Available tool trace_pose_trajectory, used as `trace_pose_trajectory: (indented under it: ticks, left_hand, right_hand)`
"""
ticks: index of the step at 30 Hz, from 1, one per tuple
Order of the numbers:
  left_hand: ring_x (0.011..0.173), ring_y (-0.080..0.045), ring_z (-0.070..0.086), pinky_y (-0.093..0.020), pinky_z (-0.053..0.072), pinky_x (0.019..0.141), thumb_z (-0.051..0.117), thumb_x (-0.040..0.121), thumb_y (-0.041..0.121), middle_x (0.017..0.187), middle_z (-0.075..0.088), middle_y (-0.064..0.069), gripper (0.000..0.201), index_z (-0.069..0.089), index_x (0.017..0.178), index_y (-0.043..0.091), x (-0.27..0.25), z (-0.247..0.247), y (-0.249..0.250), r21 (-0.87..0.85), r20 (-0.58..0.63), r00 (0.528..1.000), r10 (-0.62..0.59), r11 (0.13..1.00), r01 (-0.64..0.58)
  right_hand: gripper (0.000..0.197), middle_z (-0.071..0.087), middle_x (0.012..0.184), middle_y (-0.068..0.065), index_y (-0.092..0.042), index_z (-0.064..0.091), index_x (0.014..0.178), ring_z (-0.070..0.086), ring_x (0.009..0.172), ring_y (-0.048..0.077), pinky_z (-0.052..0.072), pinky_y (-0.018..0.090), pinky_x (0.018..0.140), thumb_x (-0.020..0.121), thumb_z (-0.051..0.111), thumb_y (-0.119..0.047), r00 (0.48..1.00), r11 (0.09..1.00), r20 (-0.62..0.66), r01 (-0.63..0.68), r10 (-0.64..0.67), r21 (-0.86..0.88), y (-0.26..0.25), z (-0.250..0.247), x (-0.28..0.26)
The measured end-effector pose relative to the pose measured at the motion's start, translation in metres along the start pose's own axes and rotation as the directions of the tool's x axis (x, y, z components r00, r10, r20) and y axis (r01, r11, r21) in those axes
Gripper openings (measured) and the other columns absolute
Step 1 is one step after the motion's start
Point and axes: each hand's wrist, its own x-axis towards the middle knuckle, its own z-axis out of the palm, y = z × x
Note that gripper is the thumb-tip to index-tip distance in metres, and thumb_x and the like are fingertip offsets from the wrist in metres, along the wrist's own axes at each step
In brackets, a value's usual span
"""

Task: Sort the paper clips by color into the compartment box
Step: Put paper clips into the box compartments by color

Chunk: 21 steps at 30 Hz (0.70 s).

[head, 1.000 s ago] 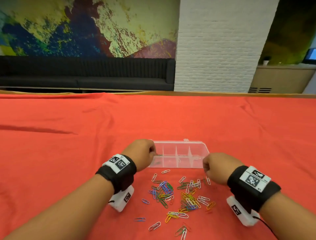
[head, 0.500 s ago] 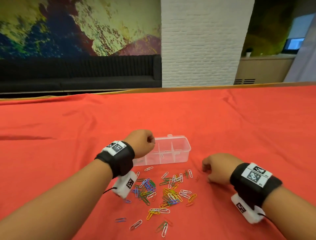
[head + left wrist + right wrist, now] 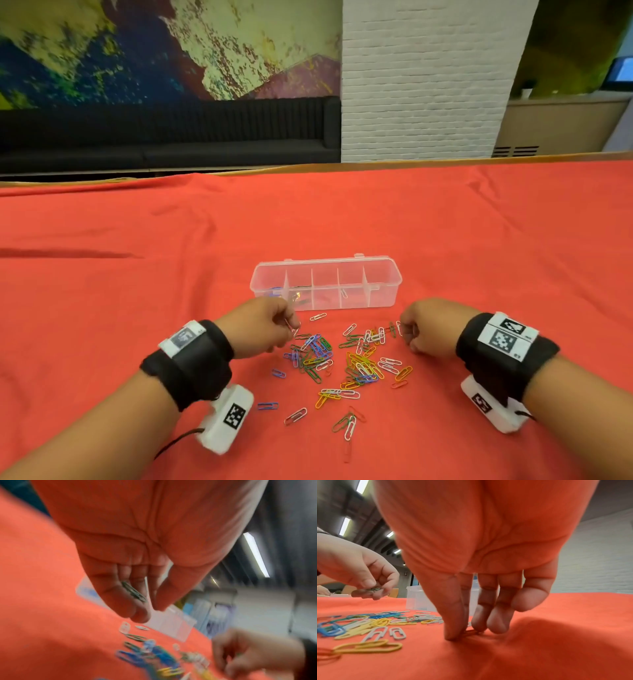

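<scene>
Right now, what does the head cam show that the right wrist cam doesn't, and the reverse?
Head only: the whole compartment box with its dividers and a few clips inside, plus both wristbands.

Right wrist only: the right hand seen from below, its thumb and fingertips pinching a clip against the red cloth.

Both: the loose pile of paper clips and the left hand holding clips near the box.

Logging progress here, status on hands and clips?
Left hand holding green clips. Right hand pinching a clip off the cloth. Compartment box open beyond the pile. Nothing blocking.
</scene>
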Motion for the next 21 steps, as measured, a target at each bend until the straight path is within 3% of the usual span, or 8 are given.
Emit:
trace_pose_trajectory:
  ticks: [2,3,6,9,11,14,17,21]
  left_hand:
    - [0.053,0.007,0.055,-0.016,0.050,0.060,0.061,0.082,0.007,0.073,0.066,0.007,0.017,0.065,0.088,0.023,-0.003,0.001,-0.003,0.242,-0.008,0.998,0.060,0.969,-0.056]
    - [0.054,0.006,0.057,-0.017,0.052,0.062,0.058,0.084,0.003,0.075,0.067,0.005,0.021,0.064,0.088,0.023,-0.004,0.004,-0.004,0.239,0.008,0.998,0.061,0.969,-0.061]
    - [0.070,-0.012,0.069,-0.028,0.058,0.070,0.040,0.086,-0.014,0.090,0.070,-0.011,0.035,0.060,0.098,0.011,-0.005,0.010,-0.003,-0.183,0.078,0.997,-0.025,0.982,0.039]
    - [0.088,-0.025,0.072,-0.026,0.058,0.073,0.042,0.089,-0.014,0.107,0.070,-0.024,0.030,0.058,0.107,0.003,-0.004,0.009,0.000,-0.573,0.092,0.987,-0.130,0.804,0.159]
    - [0.098,-0.032,0.070,-0.031,0.057,0.078,0.044,0.090,-0.012,0.110,0.069,-0.027,0.028,0.058,0.110,0.001,-0.004,0.007,-0.001,-0.704,0.095,0.983,-0.156,0.688,0.177]
    - [0.102,-0.036,0.069,-0.035,0.057,0.080,0.033,0.090,-0.014,0.108,0.070,-0.028,0.034,0.057,0.112,-0.003,-0.005,0.004,-0.009,-0.773,0.108,0.982,-0.158,0.607,0.183]
    - [0.103,-0.034,0.070,-0.034,0.057,0.082,0.041,0.089,-0.012,0.108,0.071,-0.024,0.030,0.058,0.112,-0.002,-0.005,0.001,-0.014,-0.752,0.096,0.983,-0.156,0.635,0.174]
    - [0.078,-0.021,0.070,-0.027,0.056,0.068,0.056,0.075,-0.005,0.094,0.070,-0.017,0.027,0.061,0.100,0.005,0.001,-0.002,-0.018,-0.512,0.046,0.992,-0.118,0.850,0.125]
  right_hand:
    - [0.009,0.064,0.079,-0.010,-0.027,0.064,0.082,0.061,0.081,0.014,0.044,0.025,0.065,0.077,0.062,-0.021,1.000,1.000,-0.023,-0.001,0.001,0.003,-0.003,0.000,0.000]
    - [0.010,0.062,0.078,-0.012,-0.028,0.064,0.083,0.060,0.082,0.015,0.043,0.024,0.066,0.078,0.060,-0.020,0.999,1.000,-0.047,-0.006,0.006,0.012,-0.003,0.000,0.001]
    - [0.024,0.064,0.097,-0.008,-0.030,0.065,0.104,0.060,0.096,0.019,0.043,0.024,0.076,0.084,0.056,-0.022,0.994,0.998,-0.090,-0.063,0.064,0.018,-0.002,-0.001,0.008]
    - [0.034,0.063,0.100,-0.008,-0.034,0.063,0.115,0.059,0.093,0.016,0.047,0.025,0.081,0.081,0.064,-0.029,0.994,0.994,-0.051,-0.093,0.096,0.054,0.002,0.001,0.015]
    - [0.026,0.060,0.089,-0.012,-0.033,0.065,0.104,0.057,0.084,0.012,0.046,0.021,0.070,0.080,0.067,-0.026,0.996,0.995,-0.031,-0.078,0.081,0.069,0.002,0.001,0.015]
    - [0.013,0.059,0.075,-0.012,-0.029,0.059,0.076,0.055,0.073,0.010,0.037,0.015,0.056,0.079,0.068,-0.019,0.999,0.996,-0.024,-0.045,0.047,0.073,0.003,-0.001,0.014]
    - [0.017,0.060,0.072,-0.011,-0.027,0.057,0.071,0.054,0.066,0.005,0.038,0.014,0.055,0.079,0.070,-0.019,0.999,0.993,-0.025,-0.042,0.045,0.106,0.006,-0.003,0.012]
    - [0.010,0.060,0.073,-0.012,-0.027,0.061,0.079,0.057,0.072,0.009,0.044,0.021,0.065,0.078,0.071,-0.024,1.000,0.994,0.001,-0.018,0.018,0.108,0.005,-0.005,0.005]
